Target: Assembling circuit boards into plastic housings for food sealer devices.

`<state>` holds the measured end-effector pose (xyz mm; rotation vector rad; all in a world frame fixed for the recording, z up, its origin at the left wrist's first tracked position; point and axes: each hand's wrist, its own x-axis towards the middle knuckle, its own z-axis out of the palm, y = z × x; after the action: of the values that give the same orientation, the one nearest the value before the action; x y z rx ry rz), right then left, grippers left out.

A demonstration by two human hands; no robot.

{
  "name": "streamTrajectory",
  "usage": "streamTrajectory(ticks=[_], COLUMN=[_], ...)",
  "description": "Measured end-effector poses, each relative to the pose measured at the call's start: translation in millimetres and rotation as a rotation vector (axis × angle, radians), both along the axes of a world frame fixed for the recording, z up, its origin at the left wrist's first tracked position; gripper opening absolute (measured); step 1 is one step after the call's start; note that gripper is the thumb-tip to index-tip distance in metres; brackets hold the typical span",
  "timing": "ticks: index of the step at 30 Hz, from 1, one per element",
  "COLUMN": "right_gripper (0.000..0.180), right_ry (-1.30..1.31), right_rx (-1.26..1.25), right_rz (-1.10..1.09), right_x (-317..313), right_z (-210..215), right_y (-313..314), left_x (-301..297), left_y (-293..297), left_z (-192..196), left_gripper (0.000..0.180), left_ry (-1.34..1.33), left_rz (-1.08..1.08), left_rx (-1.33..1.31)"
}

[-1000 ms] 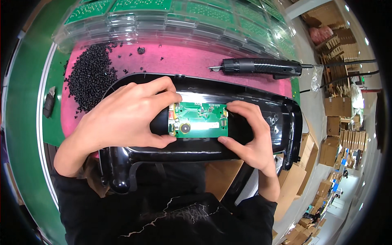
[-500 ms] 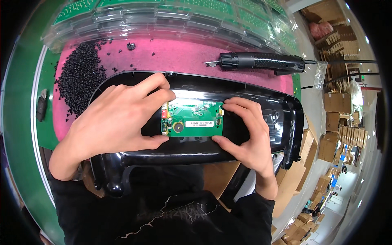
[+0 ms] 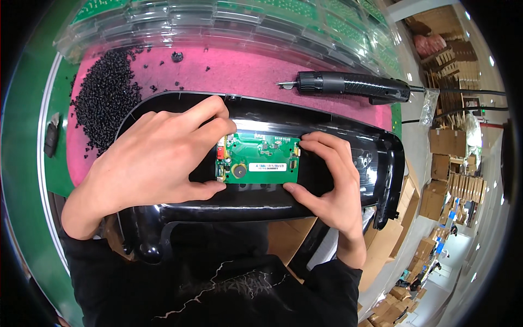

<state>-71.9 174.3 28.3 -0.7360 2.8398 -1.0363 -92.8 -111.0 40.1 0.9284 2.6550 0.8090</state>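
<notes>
A green circuit board (image 3: 264,154) with a white label, a round dark part and a red connector lies in the hollow of a glossy black plastic housing (image 3: 239,213). My left hand (image 3: 163,155) grips the board's left end, thumb at the lower corner and fingers at the upper one. At the opposite end, my right hand (image 3: 333,177) holds the right corners between thumb and fingers. The underside of the board is hidden.
Beyond the housing, a black electric screwdriver (image 3: 351,84) lies on the pink mat (image 3: 234,68). Small black screws (image 3: 106,98) are heaped at the left. Clear plastic trays (image 3: 218,27) with green boards stand at the back. Cardboard boxes (image 3: 449,141) are stacked off to the right.
The view has shifted slightly. Both hands keep their hold at the board's ends, and the board stays in the same place in the housing.
</notes>
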Motion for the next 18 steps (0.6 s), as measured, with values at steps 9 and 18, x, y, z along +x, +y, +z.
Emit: streamTrajectory(ticks=[9, 18], right_gripper=[0.059, 0.054], right_ry=[-0.025, 0.126], right_rx=[0.038, -0.051], right_rz=[-0.004, -0.184], right_x=[0.4, -5.8], right_z=[3.4, 31.7], right_y=[-2.1, 18.3], left_x=[-1.1, -6.5], left_y=[-2.7, -21.5], left_z=[5.7, 3.7], left_gripper=[0.062, 0.035], left_ry=[-0.036, 0.293], left_rz=[-0.014, 0.092], left_rx=[-0.058, 0.299])
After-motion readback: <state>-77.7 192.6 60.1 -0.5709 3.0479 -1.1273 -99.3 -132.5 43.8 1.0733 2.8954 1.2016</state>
